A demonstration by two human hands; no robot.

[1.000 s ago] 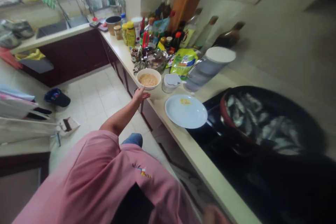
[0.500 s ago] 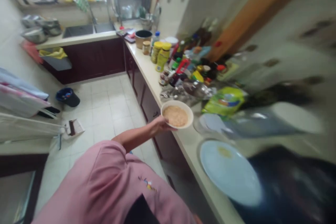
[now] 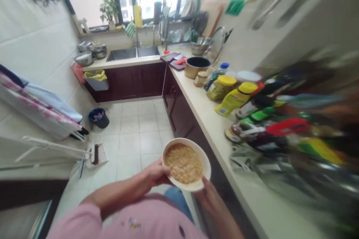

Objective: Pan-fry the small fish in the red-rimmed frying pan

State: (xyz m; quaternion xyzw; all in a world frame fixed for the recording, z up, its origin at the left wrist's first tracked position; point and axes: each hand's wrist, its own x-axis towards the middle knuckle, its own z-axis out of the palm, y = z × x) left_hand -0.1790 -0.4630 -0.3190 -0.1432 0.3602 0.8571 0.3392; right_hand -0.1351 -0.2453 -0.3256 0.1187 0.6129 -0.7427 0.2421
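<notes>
Head view | bowl (image 3: 186, 164) held by 2 hands | counter clutter (image 3: 283, 134) blurred, perhaps bottles

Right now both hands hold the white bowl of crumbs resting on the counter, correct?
Not quite. The head view shows the left hand and right hand holding the white bowl of crumbs in the air over the floor, beside the counter.

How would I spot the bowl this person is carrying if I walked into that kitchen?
Follow the long counter back from the window. Just off its edge, over the tiled floor, the left hand and right hand hold a white bowl. It alone is filled with beige crumbly food.
</notes>
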